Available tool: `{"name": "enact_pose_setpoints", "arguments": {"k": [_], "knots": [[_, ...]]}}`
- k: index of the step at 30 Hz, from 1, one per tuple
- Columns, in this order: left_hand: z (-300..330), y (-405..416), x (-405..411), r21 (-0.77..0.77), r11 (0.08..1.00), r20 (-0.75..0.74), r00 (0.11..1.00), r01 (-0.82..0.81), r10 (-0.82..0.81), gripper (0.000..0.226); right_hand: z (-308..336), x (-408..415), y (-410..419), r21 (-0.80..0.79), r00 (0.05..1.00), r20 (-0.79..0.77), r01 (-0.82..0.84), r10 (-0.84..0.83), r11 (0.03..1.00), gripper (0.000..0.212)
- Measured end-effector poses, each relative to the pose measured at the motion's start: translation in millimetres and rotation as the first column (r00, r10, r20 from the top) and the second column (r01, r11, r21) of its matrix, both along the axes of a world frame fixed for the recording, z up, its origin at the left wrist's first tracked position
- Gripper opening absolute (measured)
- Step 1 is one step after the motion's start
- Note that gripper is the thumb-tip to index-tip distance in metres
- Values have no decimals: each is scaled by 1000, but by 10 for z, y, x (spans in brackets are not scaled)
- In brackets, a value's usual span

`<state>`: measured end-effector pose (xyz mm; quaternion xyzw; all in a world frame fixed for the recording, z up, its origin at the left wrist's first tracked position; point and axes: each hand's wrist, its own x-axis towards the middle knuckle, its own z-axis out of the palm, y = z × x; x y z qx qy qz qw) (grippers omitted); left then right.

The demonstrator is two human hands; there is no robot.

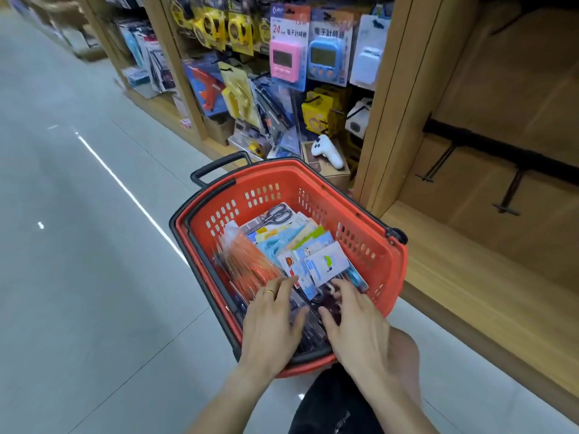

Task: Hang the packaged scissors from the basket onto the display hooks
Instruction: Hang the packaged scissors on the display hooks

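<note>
A red shopping basket [388,264] stands on the floor in front of me, filled with several packaged scissors. An orange-handled stack [247,261] lies at its left, light blue and white cards [316,255] in the middle, and a black-handled pair [275,214] at the far end. My left hand [272,321] and my right hand [354,324] both reach into the basket's near end, fingers spread over clear dark-handled packs [313,314]. Neither hand plainly grips a pack. Bare black display hooks [438,164] stick out from the wooden panel at the right.
Left of the bare panel, a wooden shelf bay holds hanging timers [286,57], tape measures [219,26] and other packaged goods. A white controller [329,151] sits on a box behind the basket. A low wooden ledge [470,277] runs along the right. Grey tiled aisle floor [78,245] stretches left.
</note>
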<state>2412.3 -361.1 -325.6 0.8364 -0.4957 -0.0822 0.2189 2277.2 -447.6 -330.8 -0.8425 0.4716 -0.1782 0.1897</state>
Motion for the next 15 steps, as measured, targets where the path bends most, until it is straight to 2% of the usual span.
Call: {"name": "enact_pose_setpoints", "arguments": {"k": [3, 6, 9, 12, 15], "knots": [[48, -173, 123, 19, 1000, -2, 1000, 23, -23, 65, 51, 19, -76, -11, 993, -116, -36, 35, 999, 60], [88, -546, 315, 79, 997, 76, 997, -6, 0, 75, 114, 95, -289, 122, 968, -226, -85, 111, 989, 64], [66, -905, 504, 253, 962, 120, 990, -99, 71, 96, 48, 270, -619, 187, 933, -315, -121, 176, 975, 67], [-11, -1114, 629, 397, 902, 140, 982, -171, 125, 121, -80, 486, -915, 202, 877, -434, -131, 208, 971, 80], [-153, -1158, 702, 413, 891, 160, 978, -189, 134, 117, -159, 678, -1056, 251, 820, -496, -180, 286, 951, 98]]}}
